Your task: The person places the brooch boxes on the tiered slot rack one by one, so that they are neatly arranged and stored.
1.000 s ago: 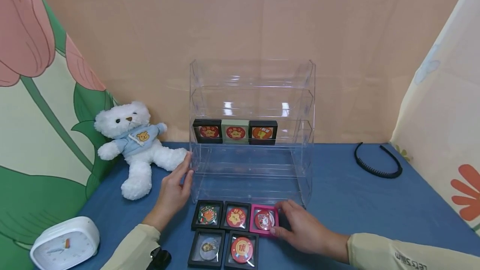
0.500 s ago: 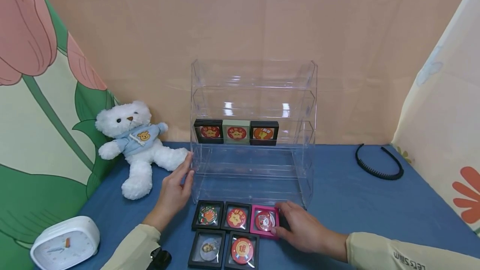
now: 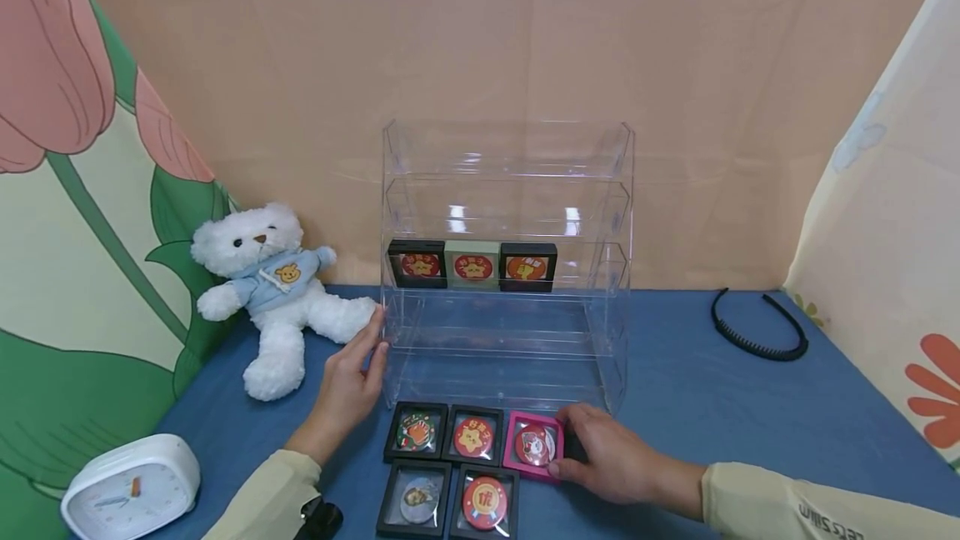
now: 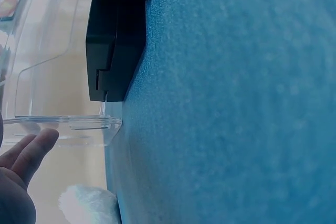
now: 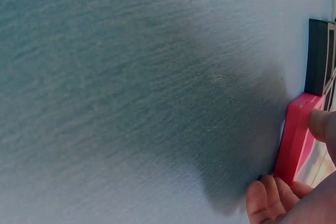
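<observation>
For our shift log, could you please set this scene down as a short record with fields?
Right hand: pinches the pink case
Left hand: at left side of the clear rack
On rack: pale green case between two black cases
Near pink case: four black cases on the blue table
Left of rack: white teddy bear, white clock
Right of rack: black headband

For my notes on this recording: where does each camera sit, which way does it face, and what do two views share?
Head: on the person's head, facing forward and down at the clear tiered display rack; left hand, right hand and sleeves show.
Left wrist: facing low along the blue tabletop, image lying sideways; black badge cases, the rack's side and the left hand's fingers show.
Right wrist: facing across the tabletop; part of the right hand shows.
Shared: head and right wrist both show the right hand pinching the pink badge case.
</observation>
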Demonstrator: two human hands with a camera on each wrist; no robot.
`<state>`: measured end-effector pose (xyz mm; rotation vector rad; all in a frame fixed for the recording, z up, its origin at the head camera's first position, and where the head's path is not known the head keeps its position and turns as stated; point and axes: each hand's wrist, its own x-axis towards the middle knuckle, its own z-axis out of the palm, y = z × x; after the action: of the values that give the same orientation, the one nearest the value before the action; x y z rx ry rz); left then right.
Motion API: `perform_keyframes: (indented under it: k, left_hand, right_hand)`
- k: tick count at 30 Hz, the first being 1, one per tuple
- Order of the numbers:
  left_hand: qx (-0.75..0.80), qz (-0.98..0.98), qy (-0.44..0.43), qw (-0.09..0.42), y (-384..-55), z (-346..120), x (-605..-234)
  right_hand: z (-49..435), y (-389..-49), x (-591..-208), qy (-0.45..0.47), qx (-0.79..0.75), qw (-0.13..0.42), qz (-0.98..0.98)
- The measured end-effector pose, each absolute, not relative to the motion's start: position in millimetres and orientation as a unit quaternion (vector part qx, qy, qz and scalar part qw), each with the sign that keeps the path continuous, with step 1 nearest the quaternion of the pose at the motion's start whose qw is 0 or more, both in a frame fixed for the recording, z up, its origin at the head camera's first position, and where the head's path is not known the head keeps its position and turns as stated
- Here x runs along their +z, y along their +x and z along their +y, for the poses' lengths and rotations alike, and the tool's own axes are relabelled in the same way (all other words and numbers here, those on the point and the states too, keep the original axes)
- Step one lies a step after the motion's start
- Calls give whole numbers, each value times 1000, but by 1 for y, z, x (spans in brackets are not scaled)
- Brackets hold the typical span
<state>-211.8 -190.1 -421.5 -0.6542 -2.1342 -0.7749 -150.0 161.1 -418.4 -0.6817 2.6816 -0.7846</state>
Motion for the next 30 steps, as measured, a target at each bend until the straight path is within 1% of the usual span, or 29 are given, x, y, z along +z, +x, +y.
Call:
perform_keyframes:
  k: [14,21,30]
  left_hand:
    - [-305,-837,-254,378,-211,-190,-421]
    - [-302,-832,-257,387,-211,-189,-421]
    - [-304,-832,-259,386,-211,-189,-421]
  right_hand:
    - [168,-150,-419,-219,-298,143,918]
    - [178,-148,-418,-211,-329,143,909]
    - [190,-145,-415,-229,-374,137,888]
